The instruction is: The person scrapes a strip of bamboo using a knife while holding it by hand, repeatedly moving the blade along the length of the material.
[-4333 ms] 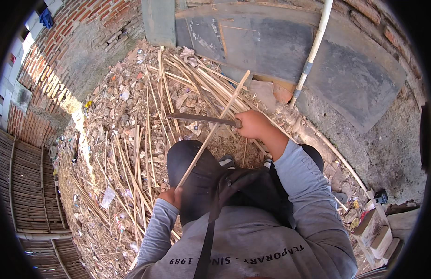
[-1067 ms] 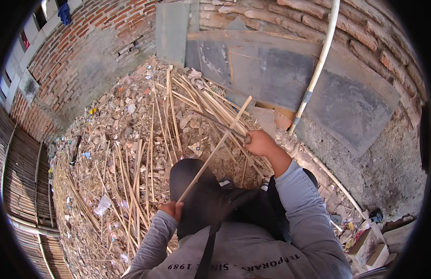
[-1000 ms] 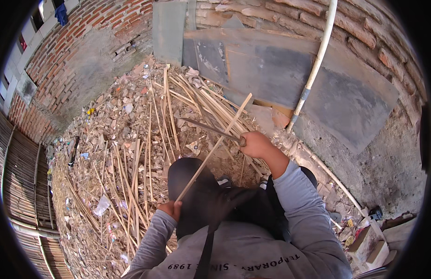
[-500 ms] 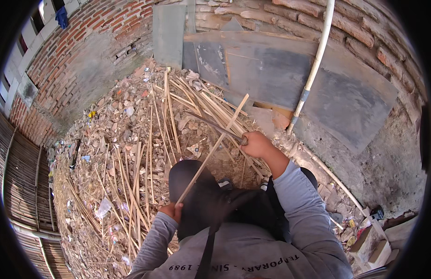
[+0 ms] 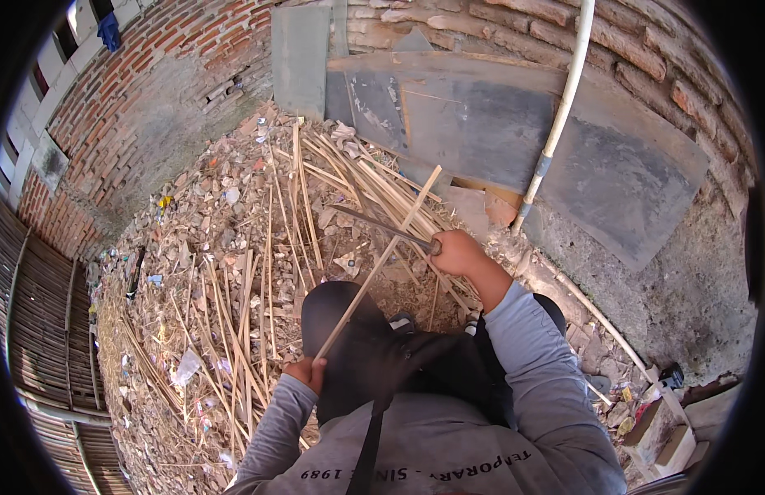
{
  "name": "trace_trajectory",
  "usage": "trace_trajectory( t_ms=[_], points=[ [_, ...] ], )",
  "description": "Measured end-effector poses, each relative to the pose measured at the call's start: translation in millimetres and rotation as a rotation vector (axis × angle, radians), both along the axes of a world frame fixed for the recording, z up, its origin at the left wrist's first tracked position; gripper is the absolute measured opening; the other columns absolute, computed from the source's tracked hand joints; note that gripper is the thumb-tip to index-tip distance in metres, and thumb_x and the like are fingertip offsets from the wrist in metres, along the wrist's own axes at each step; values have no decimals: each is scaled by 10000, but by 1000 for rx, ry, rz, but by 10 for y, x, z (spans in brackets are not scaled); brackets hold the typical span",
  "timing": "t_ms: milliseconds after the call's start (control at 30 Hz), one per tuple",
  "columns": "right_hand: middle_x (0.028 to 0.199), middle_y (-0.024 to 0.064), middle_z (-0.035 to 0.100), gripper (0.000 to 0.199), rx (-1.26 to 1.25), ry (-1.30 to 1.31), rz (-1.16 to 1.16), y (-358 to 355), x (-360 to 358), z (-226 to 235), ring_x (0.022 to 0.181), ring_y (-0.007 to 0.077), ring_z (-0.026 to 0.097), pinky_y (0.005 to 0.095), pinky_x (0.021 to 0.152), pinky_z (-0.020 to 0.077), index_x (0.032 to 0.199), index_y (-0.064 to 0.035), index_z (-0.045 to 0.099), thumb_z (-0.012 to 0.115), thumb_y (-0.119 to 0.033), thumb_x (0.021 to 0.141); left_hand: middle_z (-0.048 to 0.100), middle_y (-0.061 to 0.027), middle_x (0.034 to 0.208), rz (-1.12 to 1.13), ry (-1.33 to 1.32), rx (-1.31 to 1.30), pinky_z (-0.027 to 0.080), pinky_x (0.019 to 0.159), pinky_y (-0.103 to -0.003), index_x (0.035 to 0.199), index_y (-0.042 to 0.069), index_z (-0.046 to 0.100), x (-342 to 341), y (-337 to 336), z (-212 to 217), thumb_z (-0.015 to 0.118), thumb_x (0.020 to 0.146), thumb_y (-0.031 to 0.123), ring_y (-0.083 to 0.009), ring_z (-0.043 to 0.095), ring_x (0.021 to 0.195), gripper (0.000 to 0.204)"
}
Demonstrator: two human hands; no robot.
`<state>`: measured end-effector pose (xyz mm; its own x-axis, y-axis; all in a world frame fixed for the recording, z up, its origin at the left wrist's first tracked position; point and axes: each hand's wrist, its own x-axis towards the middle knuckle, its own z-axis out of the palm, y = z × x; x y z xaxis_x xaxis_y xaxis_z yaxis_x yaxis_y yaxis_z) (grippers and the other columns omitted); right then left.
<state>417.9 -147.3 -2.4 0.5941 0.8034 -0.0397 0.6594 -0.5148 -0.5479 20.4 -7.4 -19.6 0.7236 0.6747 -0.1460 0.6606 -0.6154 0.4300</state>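
The person's left hand (image 5: 306,373) is closed around the lower end of a long bamboo stick (image 5: 378,264), which slants up and away from the black trouser knee (image 5: 341,318) toward the wall, its far tip lying over the heap of sticks. The right hand (image 5: 456,252) is wrapped tight round the handle of a long knife (image 5: 382,224); the dark blade reaches out to the left and crosses the stick about two thirds of the way up, touching or just above it, I cannot tell which. Under both lies a pile of cut bamboo strips (image 5: 349,177) spread over rubble (image 5: 225,214) of broken brick and litter. Behind it, grey boards (image 5: 481,124) lean against a brick wall (image 5: 176,74), and a white pipe (image 5: 555,124) runs down across them. A slatted bamboo fence (image 5: 36,330) stands along the left side.
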Motion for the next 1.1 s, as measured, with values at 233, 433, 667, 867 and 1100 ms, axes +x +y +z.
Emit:
trace_trajectory(
  t_ms=[233, 433, 667, 867, 1100],
  points=[
    [813, 185, 656, 276, 34, -13, 87, 10, -123, 36, 820, 372, 635, 456, 731, 506, 898, -75, 663, 695, -283, 719, 578, -268, 646, -21, -89, 26, 451, 598, -506, 762, 1, 602, -40, 6, -65, 484, 941, 414, -471, 594, 672, 465],
    [853, 151, 668, 238, -74, -65, 182, 12, -242, 205, 856, 349, 642, 454, 738, 511, 893, -112, 673, 686, -249, 698, 616, -264, 736, -2, 19, 7, 480, 665, -513, 802, -2, 628, -34, 26, -43, 456, 946, 417, -475, 600, 729, 475],
    [801, 178, 652, 262, 18, -62, 38, -51, -44, 43, 812, 377, 631, 460, 714, 503, 871, -84, 658, 700, -298, 726, 617, -266, 732, -14, 27, -2, 481, 676, -518, 799, -5, 638, 3, 9, 10, 458, 945, 407, -471, 607, 738, 472],
    [840, 191, 659, 278, 27, -5, 30, 0, -97, 62, 839, 372, 635, 456, 740, 504, 894, -66, 663, 698, -283, 724, 612, -267, 721, -11, 18, 23, 478, 672, -521, 786, -7, 633, -8, 19, -13, 471, 941, 391, -473, 602, 728, 456],
    [860, 184, 664, 272, 49, -8, 31, -16, -112, 80, 848, 365, 637, 453, 746, 506, 878, -56, 657, 696, -277, 725, 605, -268, 706, -15, 18, 20, 473, 650, -522, 758, -8, 616, -19, 36, -37, 475, 940, 385, -477, 597, 706, 455]
  ],
)
